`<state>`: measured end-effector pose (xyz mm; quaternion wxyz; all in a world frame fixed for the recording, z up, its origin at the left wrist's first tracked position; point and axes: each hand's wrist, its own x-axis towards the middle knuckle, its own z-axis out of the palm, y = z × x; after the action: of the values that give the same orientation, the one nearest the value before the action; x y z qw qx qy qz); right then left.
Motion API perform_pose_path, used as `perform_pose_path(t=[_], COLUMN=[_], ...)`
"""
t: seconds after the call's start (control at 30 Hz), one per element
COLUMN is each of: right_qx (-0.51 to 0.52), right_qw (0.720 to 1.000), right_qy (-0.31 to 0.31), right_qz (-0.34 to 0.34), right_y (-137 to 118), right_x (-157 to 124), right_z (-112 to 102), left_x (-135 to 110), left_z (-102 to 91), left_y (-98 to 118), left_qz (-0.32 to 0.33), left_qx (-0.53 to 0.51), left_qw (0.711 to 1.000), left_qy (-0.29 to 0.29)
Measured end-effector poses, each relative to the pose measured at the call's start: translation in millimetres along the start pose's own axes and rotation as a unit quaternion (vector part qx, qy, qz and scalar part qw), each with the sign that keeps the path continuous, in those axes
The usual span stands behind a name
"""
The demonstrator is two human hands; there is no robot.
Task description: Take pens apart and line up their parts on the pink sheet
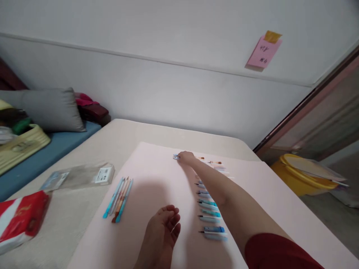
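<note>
My right hand (186, 157) reaches to the far part of the pale pink sheet (157, 168). Its fingers are closed at two pale blue pen ends (176, 157), which stick out to its left; the rest is hidden under the hand. Low in the middle, my left hand (164, 226) hovers over the sheet with loosely curled fingers, holding nothing. A column of slim blue and teal pens (210, 213), dark tips to the left, lies beside and partly behind my right forearm. Several more slim pens or pencils (120, 198) with blue and brown ends lie in a bunch at left.
A clear plastic sleeve (84, 175) and a red and white packet (24, 216) lie on the table's left side. Behind stands a white wall (168, 93) with a pink note (263, 52). A yellow bucket (297, 177) is at right, a grey cushion (53, 108) at left.
</note>
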<state>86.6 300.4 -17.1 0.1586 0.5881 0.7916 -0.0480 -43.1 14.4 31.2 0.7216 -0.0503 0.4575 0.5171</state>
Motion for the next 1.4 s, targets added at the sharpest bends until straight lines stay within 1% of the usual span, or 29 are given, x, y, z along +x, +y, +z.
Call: perform_pose_path(t=[0.3, 0.7, 0.93, 1.1, 1.27, 1.4], right_qx=[0.006, -0.010, -0.026, -0.030, -0.017, 0.003], right_qw=[0.999, 0.998, 0.995, 0.993, 0.991, 0.989], right_qy=[0.022, 0.061, 0.091, 0.108, 0.123, 0.127], right_qz=[0.035, 0.016, 0.034, 0.048, 0.058, 0.071], right_y=[1, -7, -11, -14, -19, -21], right_x=[9, -3, 0, -4, -11, -15], right_z=[12, 15, 20, 25, 27, 25], left_x=[-4, -10, -16, -16, -15, -17], left_z=[0.9, 5.2, 3.3, 3.3, 2.9, 2.3], left_y=[2, 6, 9, 11, 11, 12], left_qz=[-0.007, -0.002, 0.002, -0.003, -0.003, -0.006], left_qx=[0.005, -0.009, -0.019, -0.019, -0.023, -0.025], left_qw=[1.000, 1.000, 0.999, 0.999, 0.999, 0.999], left_qy=[-0.021, -0.022, -0.038, -0.047, -0.049, -0.048])
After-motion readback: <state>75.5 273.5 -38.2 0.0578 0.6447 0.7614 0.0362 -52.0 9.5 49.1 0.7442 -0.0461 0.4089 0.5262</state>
